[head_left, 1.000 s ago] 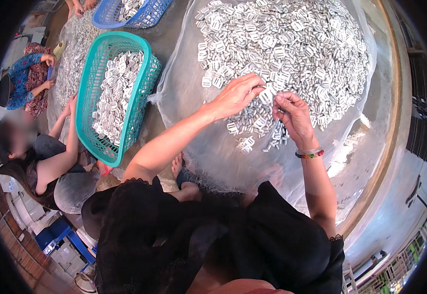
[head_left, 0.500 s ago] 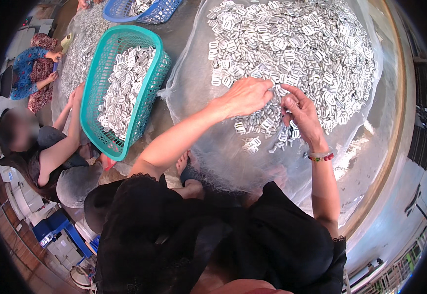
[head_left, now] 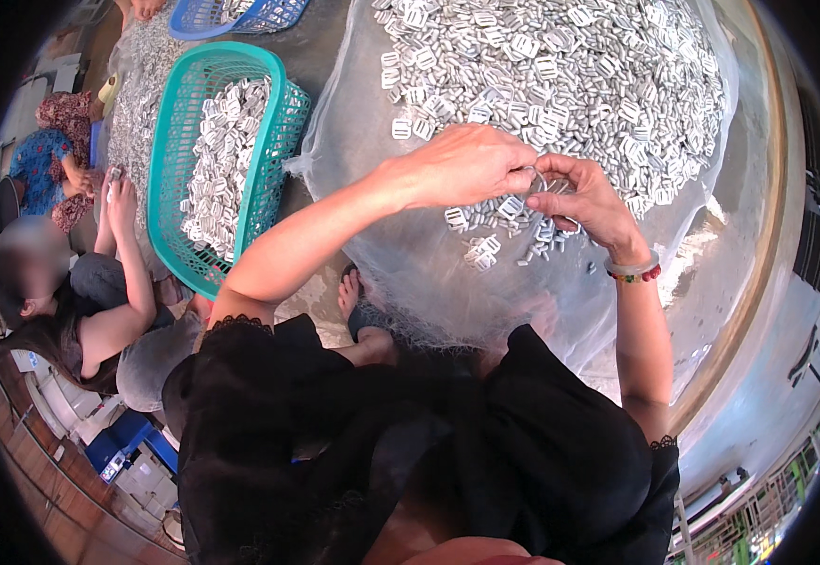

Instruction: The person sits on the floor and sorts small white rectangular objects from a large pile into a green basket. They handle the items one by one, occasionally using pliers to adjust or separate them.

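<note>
Silver metal slider buckles (head_left: 547,66) lie in a wide heap with many small oval metal pieces, on a sheet of translucent plastic (head_left: 410,282). My left hand (head_left: 480,165) is over the heap's near edge, its fingers pinched together. Whatever is at those fingertips is too small to make out. Facing it, my right hand (head_left: 593,202) is curved, thumb and index finger apart, and the index fingertip comes close to the left hand's pinch. Below the hands lie a few buckles (head_left: 482,251) and loose oval pieces (head_left: 546,240).
A teal plastic basket (head_left: 278,141) holding buckles stands at the left, with a blue basket (head_left: 268,19) behind it. Further left a person (head_left: 113,320) sits with raised hands, and another person (head_left: 38,174) sits beyond. A pale raised rim (head_left: 782,179) curves along the right.
My left hand has turned and its fingers are pinched more tightly. My right hand has opened its thumb away from the index finger. The seated person at the left has raised their hands.
</note>
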The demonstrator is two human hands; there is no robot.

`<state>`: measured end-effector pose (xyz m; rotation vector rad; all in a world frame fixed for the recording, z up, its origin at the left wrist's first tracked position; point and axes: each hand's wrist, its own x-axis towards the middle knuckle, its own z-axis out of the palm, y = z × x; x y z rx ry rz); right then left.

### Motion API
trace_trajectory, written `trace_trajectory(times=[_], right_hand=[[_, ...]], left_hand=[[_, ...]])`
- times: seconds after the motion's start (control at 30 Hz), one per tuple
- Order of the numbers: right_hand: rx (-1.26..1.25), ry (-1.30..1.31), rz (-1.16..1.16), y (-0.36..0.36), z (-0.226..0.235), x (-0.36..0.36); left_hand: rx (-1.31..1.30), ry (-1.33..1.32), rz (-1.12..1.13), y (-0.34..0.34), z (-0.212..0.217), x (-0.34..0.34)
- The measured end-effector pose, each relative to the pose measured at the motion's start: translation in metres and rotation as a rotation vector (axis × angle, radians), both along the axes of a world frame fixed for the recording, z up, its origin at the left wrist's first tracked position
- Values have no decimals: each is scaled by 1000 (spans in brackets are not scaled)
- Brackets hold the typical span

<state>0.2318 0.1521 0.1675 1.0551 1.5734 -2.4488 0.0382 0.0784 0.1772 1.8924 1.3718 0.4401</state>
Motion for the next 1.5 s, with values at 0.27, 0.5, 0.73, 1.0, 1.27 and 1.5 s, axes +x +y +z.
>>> trace_trajectory(times=[0.27,0.5,0.73,1.0,1.27,1.5], right_hand=[[874,50,-33,-16,-5,11],[156,-30,-76,3,18,2],[-302,405,-251,8,-22,22],[-530,168,-54,-6,-25,16],[-220,256,-433,-7,-3,2],[-222,386,-392,-7,5,0]], left_hand=[[471,193,168,-27,-6,35],[425,-115,315,-5,3,21],[57,-293,242,4,20,5],[304,-138,-156,24,27,-12],[146,-282,197,25,6,-1],[-630,-1192,325,17,-19,6]])
